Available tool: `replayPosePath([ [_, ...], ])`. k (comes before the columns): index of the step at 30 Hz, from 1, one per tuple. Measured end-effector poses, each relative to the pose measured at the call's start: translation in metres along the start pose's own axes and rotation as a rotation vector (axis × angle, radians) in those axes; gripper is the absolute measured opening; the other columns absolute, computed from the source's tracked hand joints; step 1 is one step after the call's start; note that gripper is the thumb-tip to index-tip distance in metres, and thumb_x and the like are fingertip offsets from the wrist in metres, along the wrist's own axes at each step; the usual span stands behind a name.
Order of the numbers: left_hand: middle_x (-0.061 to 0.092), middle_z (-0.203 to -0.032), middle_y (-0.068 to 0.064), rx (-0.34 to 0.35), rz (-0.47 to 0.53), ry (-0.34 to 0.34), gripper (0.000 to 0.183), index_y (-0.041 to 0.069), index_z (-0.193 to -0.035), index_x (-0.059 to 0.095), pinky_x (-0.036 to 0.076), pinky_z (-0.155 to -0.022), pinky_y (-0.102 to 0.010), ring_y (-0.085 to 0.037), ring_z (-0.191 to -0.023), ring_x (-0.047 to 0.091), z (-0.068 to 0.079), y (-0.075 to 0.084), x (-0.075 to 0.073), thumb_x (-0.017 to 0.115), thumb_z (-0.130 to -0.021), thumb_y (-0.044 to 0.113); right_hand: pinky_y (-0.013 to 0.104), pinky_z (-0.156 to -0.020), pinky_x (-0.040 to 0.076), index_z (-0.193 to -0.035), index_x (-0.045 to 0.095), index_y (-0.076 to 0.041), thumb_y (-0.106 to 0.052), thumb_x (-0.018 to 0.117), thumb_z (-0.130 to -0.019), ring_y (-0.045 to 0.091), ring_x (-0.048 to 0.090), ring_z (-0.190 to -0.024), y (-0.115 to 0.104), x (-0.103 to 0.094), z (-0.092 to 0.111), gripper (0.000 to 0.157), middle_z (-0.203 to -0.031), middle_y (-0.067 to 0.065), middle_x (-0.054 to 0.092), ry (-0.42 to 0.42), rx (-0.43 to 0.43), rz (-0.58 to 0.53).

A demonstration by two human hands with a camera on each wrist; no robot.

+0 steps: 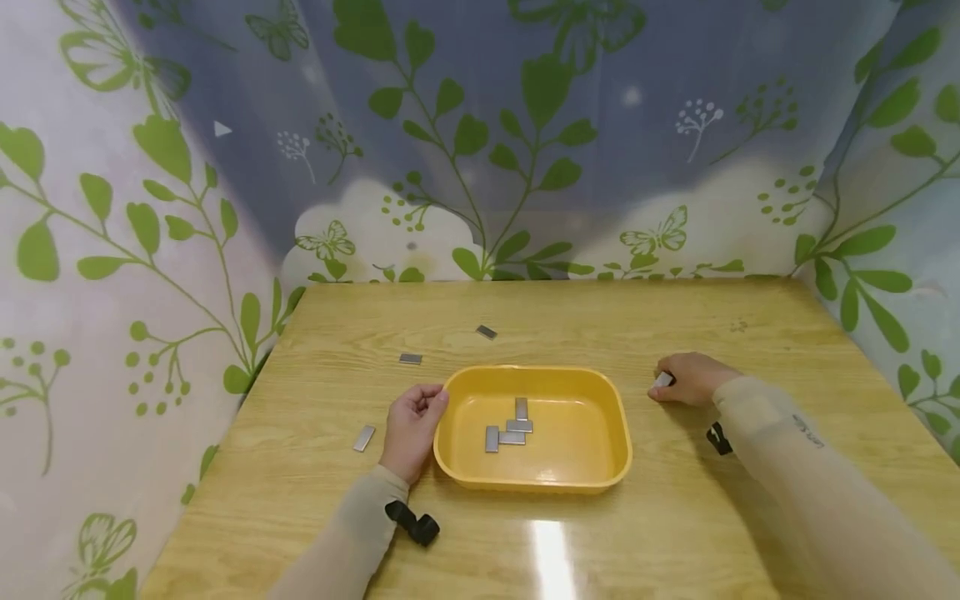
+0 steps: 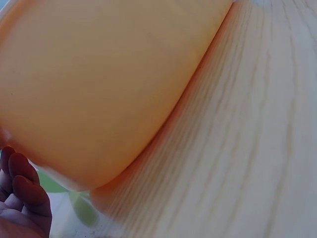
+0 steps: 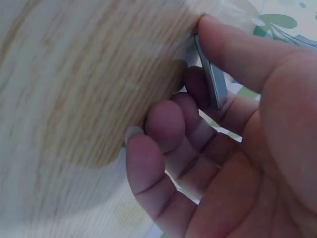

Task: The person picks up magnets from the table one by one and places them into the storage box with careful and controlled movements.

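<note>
A yellow plastic tray (image 1: pixel 534 481) stands on the wooden table with several small flat silver metal blocks (image 1: pixel 519 426) inside it. My left hand (image 1: pixel 411 429) holds the tray's left rim; the left wrist view shows its curled fingers (image 2: pixel 30 196) beside the tray's outer wall (image 2: pixel 99 89). To the right of the tray, my right hand (image 1: pixel 693 379) pinches another silver block (image 1: pixel 663 380) close to the tabletop. In the right wrist view this block (image 3: pixel 212 74) is between thumb and index finger, the other fingers curled near the wood.
Three more silver blocks lie on the table (image 1: pixel 315 517): one left of my left hand (image 1: pixel 364 438), one behind the tray's left corner (image 1: pixel 410 358), one farther back (image 1: pixel 487 332). Leaf-patterned curtains (image 1: pixel 480 150) border the table at the back and sides.
</note>
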State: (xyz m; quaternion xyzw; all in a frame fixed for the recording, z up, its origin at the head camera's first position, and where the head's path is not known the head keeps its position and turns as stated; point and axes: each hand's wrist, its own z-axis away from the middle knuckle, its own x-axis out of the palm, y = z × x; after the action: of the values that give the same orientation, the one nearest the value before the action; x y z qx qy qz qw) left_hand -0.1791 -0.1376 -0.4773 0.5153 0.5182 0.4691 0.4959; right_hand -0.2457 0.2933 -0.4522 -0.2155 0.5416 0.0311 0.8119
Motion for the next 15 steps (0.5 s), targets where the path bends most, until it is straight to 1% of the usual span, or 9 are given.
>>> replayPosePath([
  [4,0.06,-0.1,-0.031,-0.019,-0.003,0.006,0.03,-0.01,-0.115,0.059,0.054,-0.069,-0.028,-0.037,-0.086,0.058,-0.0007,-0.0007,-0.0009,0.058,-0.097,0.014,0.04,-0.071,0.046,-0.099,0.061,-0.005,-0.026,0.062,-0.095,0.019,0.055,-0.079,-0.0024,0.0033,-0.0015,0.022,-0.091,0.004,0.062,0.005,-0.02,-0.011],
  [8,0.061,-0.103,-0.031,-0.027,0.005,-0.001,0.03,-0.01,-0.116,0.058,0.055,-0.072,-0.03,-0.038,-0.09,0.058,-0.0004,-0.0014,-0.0013,0.058,-0.097,0.013,0.037,-0.067,0.046,-0.098,0.063,-0.005,-0.015,0.055,-0.097,0.015,0.053,-0.071,-0.006,0.004,-0.0003,0.013,-0.086,0.001,0.062,0.03,-0.034,-0.017],
  [11,0.06,-0.104,-0.031,-0.018,0.013,-0.001,0.031,-0.011,-0.117,0.058,0.055,-0.073,-0.032,-0.041,-0.092,0.058,-0.0009,-0.0011,-0.002,0.058,-0.098,0.013,0.034,-0.063,0.044,-0.1,0.063,-0.004,-0.011,0.052,-0.098,0.013,0.05,-0.064,-0.0066,0.0026,0.001,0.013,-0.081,0.0,0.061,0.059,-0.045,-0.022],
  [15,0.06,-0.104,-0.031,-0.017,0.01,-0.007,0.03,-0.01,-0.117,0.059,0.055,-0.072,-0.032,-0.04,-0.091,0.058,-0.0019,-0.0006,-0.0028,0.058,-0.098,0.014,0.031,-0.06,0.043,-0.104,0.063,-0.006,-0.007,0.052,-0.097,0.012,0.05,-0.063,-0.0035,0.0015,0.0034,0.012,-0.081,-0.001,0.062,0.087,-0.072,-0.026],
])
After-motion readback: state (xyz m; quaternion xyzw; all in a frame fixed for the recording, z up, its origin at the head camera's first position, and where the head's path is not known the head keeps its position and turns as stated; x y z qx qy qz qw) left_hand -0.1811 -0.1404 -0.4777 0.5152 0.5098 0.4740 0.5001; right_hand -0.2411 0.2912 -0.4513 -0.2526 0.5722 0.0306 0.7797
